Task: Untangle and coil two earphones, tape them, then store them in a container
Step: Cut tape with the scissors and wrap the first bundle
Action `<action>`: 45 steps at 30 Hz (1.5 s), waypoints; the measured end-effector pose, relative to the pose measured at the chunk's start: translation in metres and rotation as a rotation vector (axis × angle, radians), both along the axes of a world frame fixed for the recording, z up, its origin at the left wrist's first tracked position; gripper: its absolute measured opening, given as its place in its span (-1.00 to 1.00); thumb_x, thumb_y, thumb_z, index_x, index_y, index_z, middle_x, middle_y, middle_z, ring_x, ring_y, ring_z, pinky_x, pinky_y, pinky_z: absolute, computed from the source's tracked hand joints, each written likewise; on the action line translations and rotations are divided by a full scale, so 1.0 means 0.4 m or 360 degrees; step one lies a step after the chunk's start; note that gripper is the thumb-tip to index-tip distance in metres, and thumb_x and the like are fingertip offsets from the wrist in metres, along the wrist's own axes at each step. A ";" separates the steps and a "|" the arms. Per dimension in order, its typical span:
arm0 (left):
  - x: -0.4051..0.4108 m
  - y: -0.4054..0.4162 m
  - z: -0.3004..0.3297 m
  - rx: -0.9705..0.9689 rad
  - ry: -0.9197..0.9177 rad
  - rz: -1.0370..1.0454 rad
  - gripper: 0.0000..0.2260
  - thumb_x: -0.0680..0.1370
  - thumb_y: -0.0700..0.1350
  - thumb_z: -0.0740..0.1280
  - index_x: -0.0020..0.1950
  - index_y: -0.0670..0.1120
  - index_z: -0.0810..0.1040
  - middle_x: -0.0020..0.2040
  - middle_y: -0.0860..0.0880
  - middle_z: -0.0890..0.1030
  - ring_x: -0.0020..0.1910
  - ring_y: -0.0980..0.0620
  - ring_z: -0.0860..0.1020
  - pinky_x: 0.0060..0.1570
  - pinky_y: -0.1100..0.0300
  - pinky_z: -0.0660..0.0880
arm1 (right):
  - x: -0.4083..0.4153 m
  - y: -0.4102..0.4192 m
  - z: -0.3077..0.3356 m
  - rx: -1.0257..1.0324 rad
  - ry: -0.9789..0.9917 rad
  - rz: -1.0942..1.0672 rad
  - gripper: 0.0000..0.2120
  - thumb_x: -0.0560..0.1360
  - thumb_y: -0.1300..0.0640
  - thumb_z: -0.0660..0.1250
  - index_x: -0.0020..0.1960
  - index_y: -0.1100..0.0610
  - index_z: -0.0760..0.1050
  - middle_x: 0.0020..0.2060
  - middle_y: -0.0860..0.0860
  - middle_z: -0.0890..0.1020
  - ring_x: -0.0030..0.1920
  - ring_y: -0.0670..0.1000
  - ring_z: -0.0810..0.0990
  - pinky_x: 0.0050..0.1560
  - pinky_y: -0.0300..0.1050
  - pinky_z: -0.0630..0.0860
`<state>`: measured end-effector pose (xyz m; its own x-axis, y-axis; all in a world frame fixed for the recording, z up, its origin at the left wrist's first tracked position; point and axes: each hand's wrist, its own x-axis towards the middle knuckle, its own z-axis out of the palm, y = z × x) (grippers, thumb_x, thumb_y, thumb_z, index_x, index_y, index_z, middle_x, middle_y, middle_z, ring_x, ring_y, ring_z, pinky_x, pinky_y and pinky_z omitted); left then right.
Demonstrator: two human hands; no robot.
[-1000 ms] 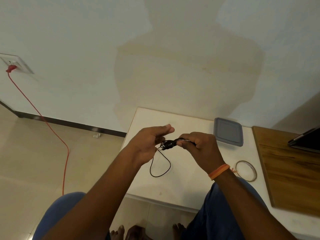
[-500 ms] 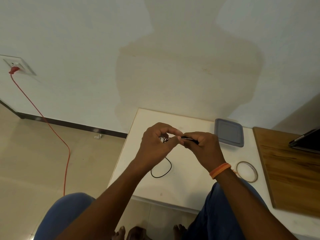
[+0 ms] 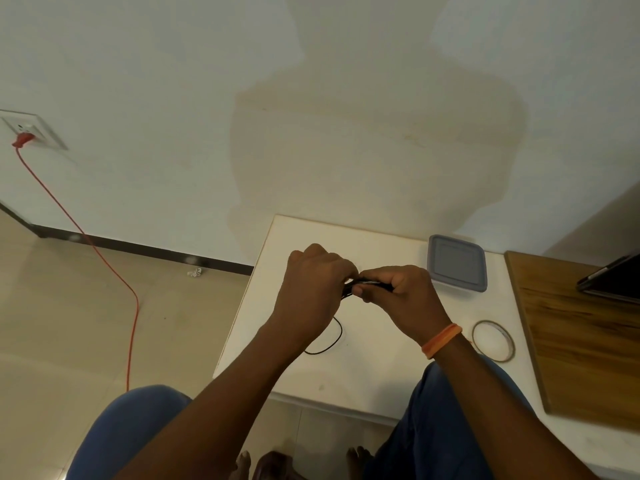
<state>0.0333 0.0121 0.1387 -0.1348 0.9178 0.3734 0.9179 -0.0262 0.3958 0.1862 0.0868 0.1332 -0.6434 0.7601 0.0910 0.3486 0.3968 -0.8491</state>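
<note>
Black earphone cord (image 3: 360,284) bunched between my two hands, held up over the white table (image 3: 363,372). My left hand (image 3: 313,296) has its fingers curled around the cord bundle from the left, knuckles up. My right hand (image 3: 401,299) pinches the other end of the bundle — thumb underneath, fingers folded over the top. The two hands touch at the fingertips, right where the cord sits. A loose loop of cord (image 3: 330,341) hangs out below my left hand and rests on the table, curving back under my left wrist. Can't tell from here whether it's one earphone or both in the bundle; too small and mostly hidden by my fingers.

Grey container (image 3: 457,266) sits with its lid on at the far right of the white table, near the wall, well apart from my hands. Roll of clear tape (image 3: 493,340) lies flat on the table just right of my right wrist, beside the orange band (image 3: 441,340) I'm wearing there. Right of the tape — a wooden board (image 3: 581,341) butted against the white table, with a dark flat device (image 3: 613,278) at its far edge, partly cut off by the frame.

Off to the left, a red cable (image 3: 114,275) runs from a wall socket (image 3: 29,131) down across the tiled floor. My knees in blue show at the bottom.
</note>
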 end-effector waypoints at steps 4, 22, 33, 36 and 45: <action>-0.046 0.000 0.003 -0.0310 -0.1021 -0.0182 -0.77 0.48 -0.26 0.41 -0.13 0.08 0.72 -0.21 0.15 0.70 -0.22 0.18 0.61 -0.27 0.37 0.45 | 0.021 0.016 0.011 -0.0582 0.0234 0.0095 -0.91 0.44 0.20 0.47 -0.07 0.08 0.71 -0.38 0.03 0.65 -0.42 -0.11 0.48 -0.38 -0.28 0.42; 0.073 0.003 -0.001 0.0067 -0.1669 0.0215 -0.79 0.50 -0.22 0.44 -0.05 0.11 0.70 -0.21 0.18 0.70 -0.37 0.12 0.46 -0.30 0.29 0.45 | 0.009 0.013 0.005 -0.1639 0.1256 0.0133 -0.80 0.34 0.07 0.52 -0.10 0.17 0.69 -0.39 0.04 0.54 -0.46 -0.14 0.37 -0.44 -0.32 0.34; 0.078 -0.003 0.001 -0.0207 -0.2585 0.0372 -0.84 0.48 -0.28 0.40 -0.18 -0.05 0.71 -0.37 -0.01 0.51 -0.43 0.09 0.34 -0.40 0.22 0.33 | -0.021 -0.014 0.008 -0.0461 0.0624 -0.0283 -0.89 0.41 0.00 0.42 -0.11 -0.17 0.70 -0.34 0.12 0.62 -0.39 -0.03 0.45 -0.37 -0.24 0.45; 0.075 0.000 0.001 -0.0242 -0.2786 0.0308 -0.86 0.49 -0.28 0.38 -0.11 -0.08 0.70 -0.30 -0.02 0.56 -0.43 0.11 0.37 -0.41 0.24 0.35 | -0.025 -0.022 0.012 -0.0164 0.0603 -0.0247 -0.80 0.49 0.19 0.41 -0.04 -0.10 0.67 -0.33 -0.13 0.67 -0.35 -0.17 0.55 -0.29 -0.38 0.47; 0.053 0.008 -0.001 -0.0415 -0.2980 0.0123 -0.80 0.52 -0.28 0.35 -0.16 -0.02 0.71 -0.23 0.04 0.60 -0.41 0.12 0.34 -0.42 0.27 0.28 | -0.040 -0.044 0.010 0.0296 0.0524 -0.0472 -0.76 0.46 0.27 0.43 0.11 0.10 0.59 -0.07 -0.08 0.67 -0.05 -0.21 0.65 0.02 -0.31 0.57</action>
<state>0.0546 0.0152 0.1383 -0.1850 0.8924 -0.4116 -0.6451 0.2057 0.7359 0.1704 0.0691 0.1373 -0.3153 0.8581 0.4053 0.1942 0.4763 -0.8575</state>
